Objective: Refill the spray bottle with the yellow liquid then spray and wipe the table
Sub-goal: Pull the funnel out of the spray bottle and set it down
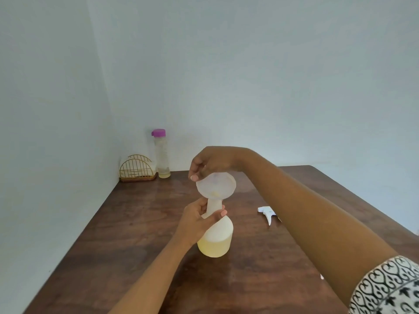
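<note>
left hand (199,217) hides bottle (216,240) neck, perhaps gripping

Both forearms are bare. The right arm wears a short sleeve (385,288) of white fabric printed with black scrolling curls and small leaf-like motifs.

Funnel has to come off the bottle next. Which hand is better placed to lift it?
Right. The right hand already pinches the funnel rim from above, while the left hand wraps the spray bottle neck, steadying it on the table.
</note>
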